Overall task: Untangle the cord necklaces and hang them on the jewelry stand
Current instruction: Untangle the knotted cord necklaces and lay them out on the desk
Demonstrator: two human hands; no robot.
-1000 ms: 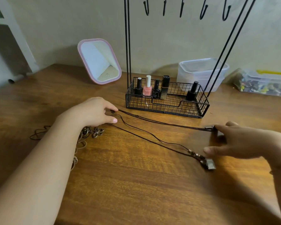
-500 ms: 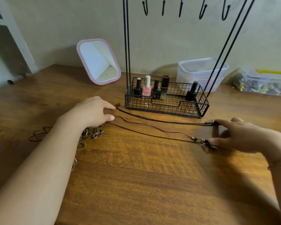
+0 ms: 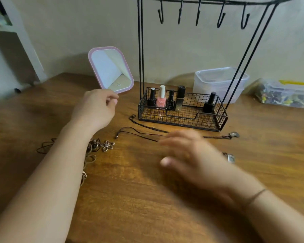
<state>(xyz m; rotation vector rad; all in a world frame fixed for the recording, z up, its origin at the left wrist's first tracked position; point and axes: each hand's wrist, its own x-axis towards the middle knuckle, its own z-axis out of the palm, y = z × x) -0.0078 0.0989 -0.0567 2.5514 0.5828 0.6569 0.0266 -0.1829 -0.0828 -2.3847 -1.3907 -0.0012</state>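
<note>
Single head-worn wide-angle view, facing forward and down, close over wooden table (image 3: 147,199); jewelry stand (image 3: 182,118) and wall behind; no second view to overlap

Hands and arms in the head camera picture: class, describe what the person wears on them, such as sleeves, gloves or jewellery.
Both forearms are bare as far as the picture shows, with no sleeves and no gloves. The left hand shows no ring or band in this view. The right hand is blurred, but a thin dark bracelet circles its wrist. No watch shows on either arm.
</note>
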